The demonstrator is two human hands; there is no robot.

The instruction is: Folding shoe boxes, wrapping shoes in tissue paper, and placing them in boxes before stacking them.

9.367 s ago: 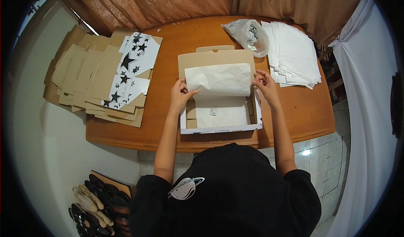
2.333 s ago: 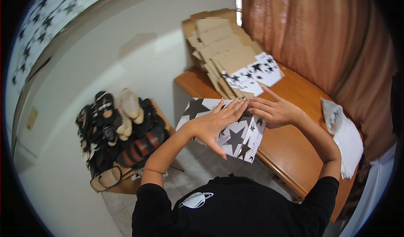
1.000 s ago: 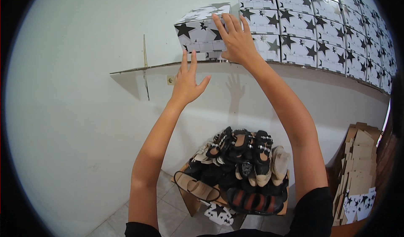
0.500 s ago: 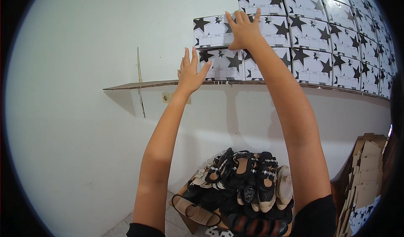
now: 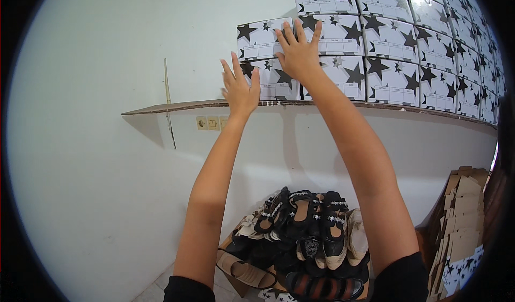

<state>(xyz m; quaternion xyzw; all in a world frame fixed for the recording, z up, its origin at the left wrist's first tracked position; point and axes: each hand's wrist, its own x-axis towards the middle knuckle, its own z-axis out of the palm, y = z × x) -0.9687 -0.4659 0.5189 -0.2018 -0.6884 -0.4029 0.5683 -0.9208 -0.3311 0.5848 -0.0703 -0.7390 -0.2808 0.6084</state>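
White shoe boxes with black and grey stars stand stacked in rows on a wall shelf (image 5: pixel 177 107). My right hand (image 5: pixel 298 52), fingers spread, lies over the seam between the upper-left shoe box (image 5: pixel 263 36) and the shoe box beside it (image 5: pixel 343 33); it seems to touch their fronts. My left hand (image 5: pixel 240 90) is open at the left end of the lower shoe box (image 5: pixel 276 82), fingers pointing up. Whether it presses on that box I cannot tell. Neither hand holds anything.
Below the shelf, a pile of black and beige shoes and sandals (image 5: pixel 300 227) sits on a low wooden table (image 5: pixel 240 285). Flattened cardboard (image 5: pixel 464 216) leans at the right. Wall sockets (image 5: pixel 213 123) sit under the shelf, and a thin stick-like piece (image 5: pixel 167 82) stands at its left part.
My right hand has come down and left across the box fronts. My left hand has stayed open near the lower box's left end. The whole view has shifted slightly.
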